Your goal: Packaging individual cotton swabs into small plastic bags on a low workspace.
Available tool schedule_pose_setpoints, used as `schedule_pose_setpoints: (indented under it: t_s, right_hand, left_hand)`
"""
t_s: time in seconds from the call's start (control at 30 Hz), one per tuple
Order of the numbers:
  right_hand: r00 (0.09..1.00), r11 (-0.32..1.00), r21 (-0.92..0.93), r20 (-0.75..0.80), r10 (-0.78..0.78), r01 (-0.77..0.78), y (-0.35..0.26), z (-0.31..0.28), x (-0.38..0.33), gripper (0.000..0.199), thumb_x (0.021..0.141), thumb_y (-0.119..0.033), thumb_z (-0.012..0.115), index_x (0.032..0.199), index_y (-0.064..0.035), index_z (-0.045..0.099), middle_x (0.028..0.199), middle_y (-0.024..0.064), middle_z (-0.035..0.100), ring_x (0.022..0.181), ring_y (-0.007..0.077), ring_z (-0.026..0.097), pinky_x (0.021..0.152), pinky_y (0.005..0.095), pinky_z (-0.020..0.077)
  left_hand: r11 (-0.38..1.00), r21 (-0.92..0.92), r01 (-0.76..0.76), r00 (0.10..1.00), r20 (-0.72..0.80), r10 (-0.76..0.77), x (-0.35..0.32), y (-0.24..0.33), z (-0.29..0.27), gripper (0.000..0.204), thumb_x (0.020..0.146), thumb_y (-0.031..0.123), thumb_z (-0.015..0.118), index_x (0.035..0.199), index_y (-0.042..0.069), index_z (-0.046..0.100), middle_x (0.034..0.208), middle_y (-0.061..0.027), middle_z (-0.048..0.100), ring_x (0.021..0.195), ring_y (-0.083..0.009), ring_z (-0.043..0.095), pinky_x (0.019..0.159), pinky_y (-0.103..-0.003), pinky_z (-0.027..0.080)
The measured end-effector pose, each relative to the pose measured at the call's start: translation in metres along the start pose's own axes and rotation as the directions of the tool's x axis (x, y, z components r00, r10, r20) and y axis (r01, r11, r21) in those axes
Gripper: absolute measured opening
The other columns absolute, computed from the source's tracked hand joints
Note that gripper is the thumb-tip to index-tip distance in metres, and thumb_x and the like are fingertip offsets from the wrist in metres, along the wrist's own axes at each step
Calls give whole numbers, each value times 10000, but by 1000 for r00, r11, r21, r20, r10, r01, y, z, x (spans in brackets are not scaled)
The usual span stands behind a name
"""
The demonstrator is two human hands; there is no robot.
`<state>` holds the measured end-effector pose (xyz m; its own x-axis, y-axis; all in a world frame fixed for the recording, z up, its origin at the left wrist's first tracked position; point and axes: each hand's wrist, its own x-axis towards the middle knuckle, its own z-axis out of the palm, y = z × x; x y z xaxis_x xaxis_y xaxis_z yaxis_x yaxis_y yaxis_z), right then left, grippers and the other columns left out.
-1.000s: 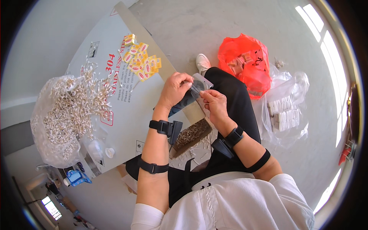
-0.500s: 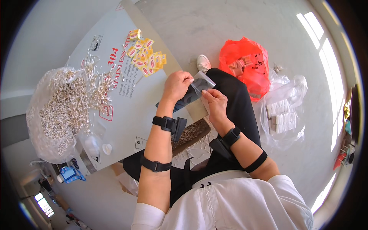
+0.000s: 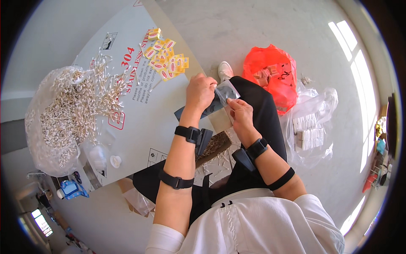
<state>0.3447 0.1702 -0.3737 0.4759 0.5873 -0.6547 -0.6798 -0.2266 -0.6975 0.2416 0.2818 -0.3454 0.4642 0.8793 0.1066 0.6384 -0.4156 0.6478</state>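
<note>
Both hands meet over the lap, pinching one small clear plastic pouch (image 3: 227,91) between them. The left hand (image 3: 200,91) is closed on the pouch's left edge, the right hand (image 3: 240,112) holds its lower right corner with thumb and fingers, and the pouch sits just above the knee, beyond the near edge of the bench (image 3: 139,122). The step in hand looks like opening or filling the pouch — whether anything is already inside it is too small to tell. The next move would call for spreading the pouch mouth with one hand while the other fetches pieces from the bench, so a steady pinch on the thin film matters.

By count: one pouch in the hands; one big clear bag of cotton swabs (image 3: 55,118) spilling onto the bench, far too many to number; a cluster of perhaps fifteen small yellow packets (image 3: 165,57) at the far edge; one red plastic bag (image 3: 270,76) and one clear bag with white stacks (image 3: 311,127) on the floor to the right.
</note>
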Motion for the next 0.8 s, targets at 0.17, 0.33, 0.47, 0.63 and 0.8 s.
schedule_pose_setpoints:
  t_s: [0.17, 0.33, 0.47, 0.63, 0.8]
  right_hand:
    - [998, 999, -4, 41, 46, -46, -9, 2, -10, 139, 804, -65, 731, 698, -80, 642, 646, -57, 557, 523, 42, 397, 504, 224, 314]
    - [977, 986, -74, 167, -136, 149, -8, 2, -21, 135, 809, -82, 739, 718, -70, 641, 651, -74, 526, 581, 31, 409, 541, 207, 314]
    - [979, 973, -158, 140, -150, 171, 3, -1, -12, 195, 794, -46, 731, 665, -31, 586, 628, -66, 462, 604, 46, 405, 563, 228, 333]
    - [965, 934, -246, 103, -240, 258, 17, 2, -11, 220, 781, -43, 735, 651, -14, 560, 637, -43, 446, 651, 64, 424, 578, 241, 330]
    - [981, 966, -182, 95, -168, 183, 14, 4, -14, 216, 792, -60, 730, 650, -17, 573, 638, -51, 479, 617, 55, 417, 551, 242, 325]
  left_hand:
    - [1000, 18, -16, 983, 182, 13, 15, 7, 0, 71, 788, 121, 662, 796, 56, 692, 860, -152, 643, 849, -348, 605, 767, -426, 503]
    - [976, -195, 100, 917, 399, -14, 21, -6, -16, 105, 793, 110, 643, 804, 7, 660, 715, -163, 632, 669, -312, 604, 649, -398, 480]
    - [946, -258, 196, 883, 466, -56, 17, -12, -22, 121, 799, 115, 640, 820, -4, 650, 685, -163, 617, 621, -272, 581, 611, -371, 458]
    - [967, -210, 142, 902, 429, -40, 14, -11, -24, 131, 813, 115, 623, 834, -11, 650, 731, -187, 635, 689, -315, 618, 642, -391, 480]
    - [942, -98, 320, 927, 239, -290, 2, -19, -23, 126, 820, 109, 612, 825, -5, 665, 788, -224, 647, 788, -393, 632, 694, -443, 500]
